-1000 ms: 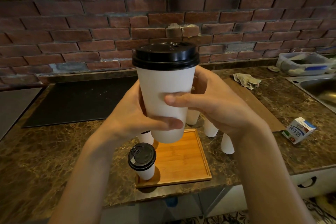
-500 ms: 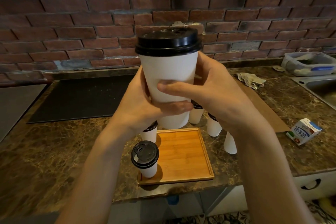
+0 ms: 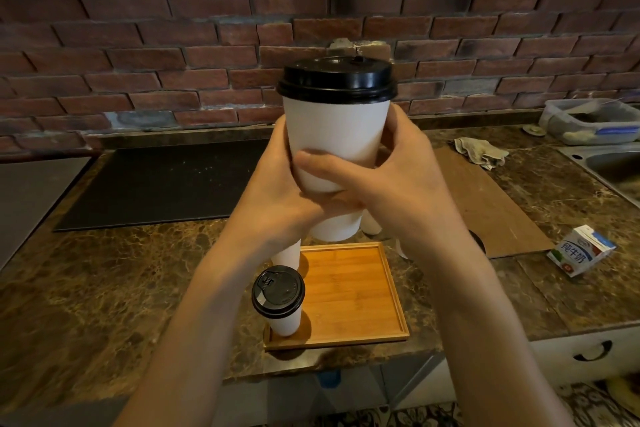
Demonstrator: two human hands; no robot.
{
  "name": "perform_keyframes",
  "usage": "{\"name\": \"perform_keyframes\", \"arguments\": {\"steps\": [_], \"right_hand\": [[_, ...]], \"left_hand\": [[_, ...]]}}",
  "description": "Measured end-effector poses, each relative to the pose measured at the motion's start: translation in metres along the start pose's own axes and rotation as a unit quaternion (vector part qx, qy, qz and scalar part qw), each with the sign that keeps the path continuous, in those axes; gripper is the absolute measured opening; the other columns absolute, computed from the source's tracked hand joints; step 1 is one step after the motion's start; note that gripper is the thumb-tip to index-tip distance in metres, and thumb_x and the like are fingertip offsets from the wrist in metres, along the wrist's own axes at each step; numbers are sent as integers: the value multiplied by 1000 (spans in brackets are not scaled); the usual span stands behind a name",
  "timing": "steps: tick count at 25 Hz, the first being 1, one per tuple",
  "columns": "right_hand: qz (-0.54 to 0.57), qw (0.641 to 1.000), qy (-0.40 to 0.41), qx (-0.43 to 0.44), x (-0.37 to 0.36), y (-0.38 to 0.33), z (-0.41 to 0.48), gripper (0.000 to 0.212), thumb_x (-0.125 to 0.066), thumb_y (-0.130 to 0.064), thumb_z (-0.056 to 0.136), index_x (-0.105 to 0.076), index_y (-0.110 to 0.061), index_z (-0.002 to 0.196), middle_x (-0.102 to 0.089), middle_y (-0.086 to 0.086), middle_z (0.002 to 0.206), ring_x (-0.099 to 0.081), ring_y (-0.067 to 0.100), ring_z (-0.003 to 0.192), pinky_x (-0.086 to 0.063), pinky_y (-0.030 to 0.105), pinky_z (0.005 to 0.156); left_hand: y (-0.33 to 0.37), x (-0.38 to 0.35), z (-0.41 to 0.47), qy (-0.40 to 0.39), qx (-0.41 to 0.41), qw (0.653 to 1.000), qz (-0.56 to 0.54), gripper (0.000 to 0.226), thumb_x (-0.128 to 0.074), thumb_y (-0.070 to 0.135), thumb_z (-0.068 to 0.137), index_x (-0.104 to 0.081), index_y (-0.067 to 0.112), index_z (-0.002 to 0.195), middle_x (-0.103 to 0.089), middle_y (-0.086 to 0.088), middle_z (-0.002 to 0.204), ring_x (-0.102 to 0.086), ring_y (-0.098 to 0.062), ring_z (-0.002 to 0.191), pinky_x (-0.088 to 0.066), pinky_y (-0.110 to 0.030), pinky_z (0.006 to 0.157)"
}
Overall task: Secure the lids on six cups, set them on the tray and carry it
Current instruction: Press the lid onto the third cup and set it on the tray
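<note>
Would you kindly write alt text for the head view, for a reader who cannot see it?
The person's left hand and right hand grip a white paper cup with a black lid, held up before a brick wall. Below on the marble counter, a wooden tray carries one lidded cup at its near left corner; a milk carton lies to the right.
</note>
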State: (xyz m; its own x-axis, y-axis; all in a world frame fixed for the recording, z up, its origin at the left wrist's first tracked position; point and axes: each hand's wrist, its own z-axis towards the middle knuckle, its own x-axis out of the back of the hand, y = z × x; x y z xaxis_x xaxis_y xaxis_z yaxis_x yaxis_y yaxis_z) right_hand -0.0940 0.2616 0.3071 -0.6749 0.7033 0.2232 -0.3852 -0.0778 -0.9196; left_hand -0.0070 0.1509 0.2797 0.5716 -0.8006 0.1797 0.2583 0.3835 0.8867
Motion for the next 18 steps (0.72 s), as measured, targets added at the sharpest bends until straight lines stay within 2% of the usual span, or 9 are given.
{"name": "perform_keyframes", "arguments": {"steps": [3, 7, 12, 15, 18], "right_hand": [[26, 1000, -15, -5, 6, -3, 1, 73, -87, -34, 67, -51, -24, 130, -64, -9, 115, -63, 7, 105, -60, 34, 82], [45, 998, -51, -1, 14, -8, 3, 74, -87, -37, 65, -53, -24, 129, -65, -7, 116, -64, 12, 107, -59, 39, 85], [73, 991, -113, -1, 22, -10, 4, 64, -79, -32, 67, -56, -23, 126, -68, -4, 115, -66, 12, 106, -58, 38, 89], [91, 983, -156, -10, 26, -6, 4, 62, -77, -26, 69, -55, -22, 127, -68, -1, 117, -66, 15, 108, -58, 37, 89], [110, 978, -178, -14, 28, -2, 2, 56, -76, -23, 70, -58, -24, 122, -69, -1, 114, -66, 17, 108, -57, 33, 87]], "left_hand": [[-1, 7, 0, -14, 13, 1000, -10, 86, -89, 29, 51, -41, 46, 121, -61, 22, 116, -58, 2, 111, -51, -12, 77], [-2, 15, -1, -52, 23, 996, -62, 72, -82, 26, 60, -49, 41, 122, -64, 13, 117, -61, -10, 111, -54, -23, 81], [4, 17, -1, -95, 22, 992, -77, 69, -76, 20, 63, -45, 32, 123, -66, 17, 110, -64, -7, 105, -53, -18, 77], [6, 18, -2, -124, 33, 989, -76, 75, -76, 18, 62, -41, 24, 129, -65, 19, 108, -63, -6, 104, -53, -17, 76], [7, 19, -3, -148, 49, 985, -71, 86, -78, 19, 60, -38, 13, 136, -63, 10, 113, -62, -13, 108, -53, -22, 79]]}}
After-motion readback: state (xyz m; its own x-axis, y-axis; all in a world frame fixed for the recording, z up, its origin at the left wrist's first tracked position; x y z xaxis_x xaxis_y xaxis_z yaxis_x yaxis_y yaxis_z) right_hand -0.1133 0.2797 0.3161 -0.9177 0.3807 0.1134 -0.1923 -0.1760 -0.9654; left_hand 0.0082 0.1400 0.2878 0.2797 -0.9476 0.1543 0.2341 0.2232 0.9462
